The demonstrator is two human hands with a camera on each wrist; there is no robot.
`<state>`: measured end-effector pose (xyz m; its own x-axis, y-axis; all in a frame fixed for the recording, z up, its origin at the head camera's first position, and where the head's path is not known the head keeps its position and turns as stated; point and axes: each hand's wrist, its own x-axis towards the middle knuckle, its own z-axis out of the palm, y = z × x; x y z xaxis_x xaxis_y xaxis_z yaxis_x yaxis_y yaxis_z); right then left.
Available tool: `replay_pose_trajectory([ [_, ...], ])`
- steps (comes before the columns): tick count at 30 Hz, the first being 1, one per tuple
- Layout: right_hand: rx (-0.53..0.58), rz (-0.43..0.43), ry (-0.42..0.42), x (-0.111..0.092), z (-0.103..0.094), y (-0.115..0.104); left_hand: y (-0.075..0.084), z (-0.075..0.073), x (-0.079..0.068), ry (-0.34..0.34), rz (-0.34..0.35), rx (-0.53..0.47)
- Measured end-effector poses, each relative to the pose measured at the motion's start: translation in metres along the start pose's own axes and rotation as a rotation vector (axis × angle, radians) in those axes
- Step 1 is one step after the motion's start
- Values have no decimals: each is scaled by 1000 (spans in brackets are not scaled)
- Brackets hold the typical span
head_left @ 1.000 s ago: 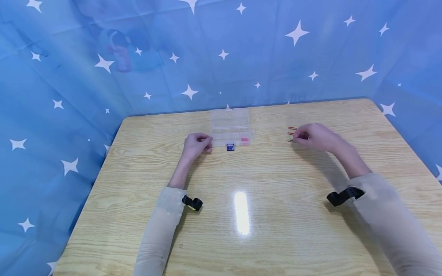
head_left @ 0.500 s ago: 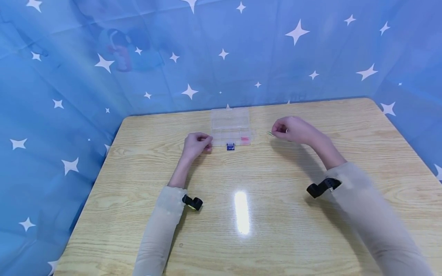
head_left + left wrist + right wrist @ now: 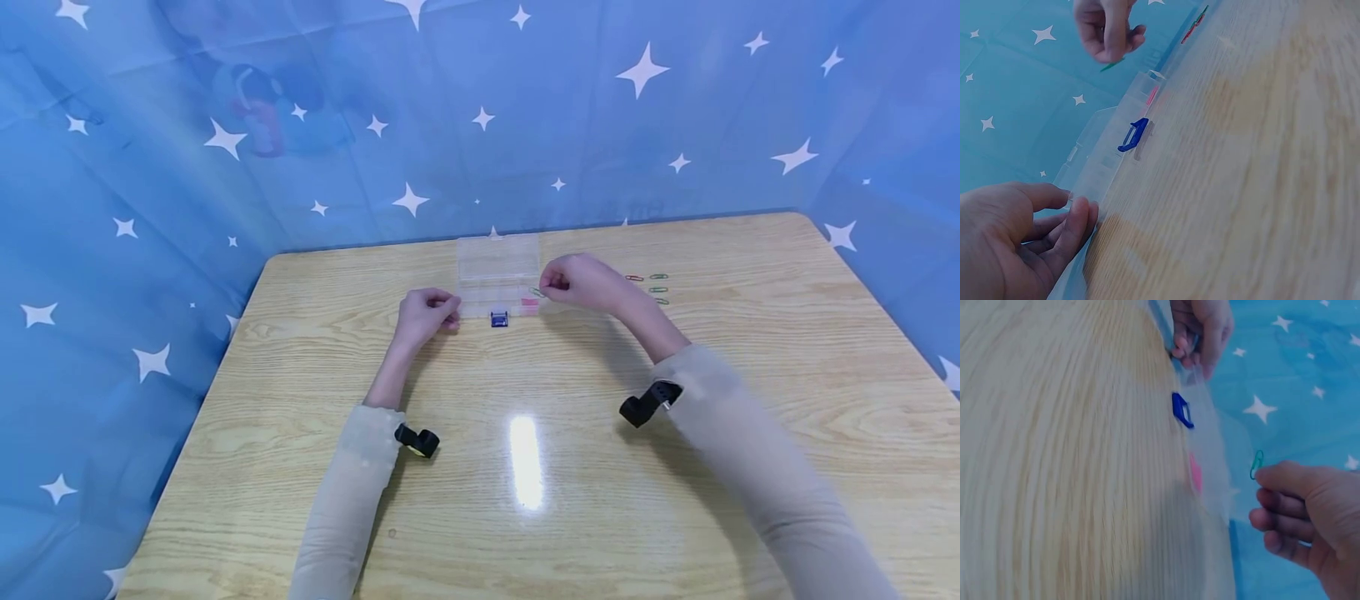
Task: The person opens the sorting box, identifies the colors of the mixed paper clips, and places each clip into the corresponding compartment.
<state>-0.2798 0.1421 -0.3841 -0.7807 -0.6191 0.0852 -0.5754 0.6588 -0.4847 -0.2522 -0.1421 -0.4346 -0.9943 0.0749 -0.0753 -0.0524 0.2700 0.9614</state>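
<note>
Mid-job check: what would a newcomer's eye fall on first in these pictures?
Probably the blue backdrop with white stars, filling the top of the head view behind the wooden table. Next, the green paper clip pinched in the right grip, near the right end of the open clear box. The dark blue clasp at the box's front edge stands out.

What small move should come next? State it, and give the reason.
Probably lower the green wire paper clip into the clear plastic divided box: the right hand pinches it near the box's right end, and its clear lid is open.
</note>
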Motion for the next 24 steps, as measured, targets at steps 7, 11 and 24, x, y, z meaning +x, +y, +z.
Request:
replay_pose_trajectory([
  [7,-17,26,-21,17,12,-13,-1,0,0,-8,8,-7],
  [11,-22,32,-23,24,16,-18,-1,-1,0,-4,6,-4],
  [24,-44,59,-44,30,24,-25,-2,0,-1,0,19,-19],
])
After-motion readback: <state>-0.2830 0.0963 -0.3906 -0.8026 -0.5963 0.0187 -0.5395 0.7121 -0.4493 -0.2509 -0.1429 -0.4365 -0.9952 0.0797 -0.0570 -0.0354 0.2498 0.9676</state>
